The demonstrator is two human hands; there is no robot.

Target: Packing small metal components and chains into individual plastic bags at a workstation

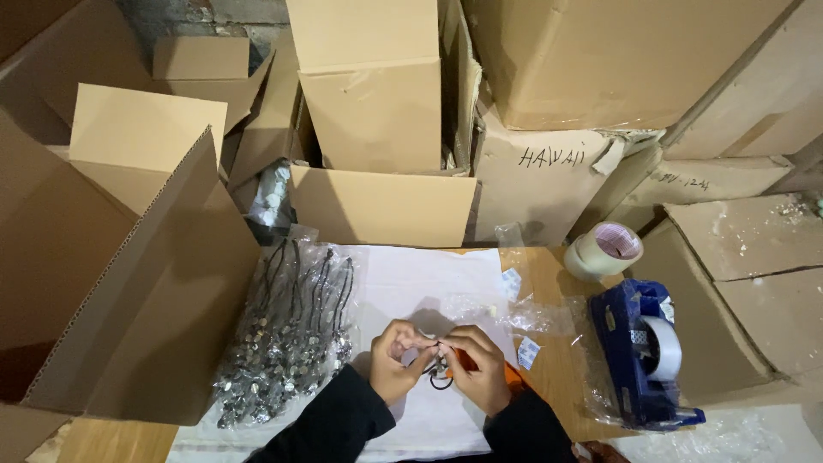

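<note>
Both grips, left hand (394,356) and right hand (480,364), pinch a small black cord loop (440,375) hanging between them

Single head cam, you're looking steeply down at the table (557,360) from its near edge, close in. Facing the far edge, where stacked cardboard boxes (377,111) fill the frame's top half. No second view to overlap.
</note>
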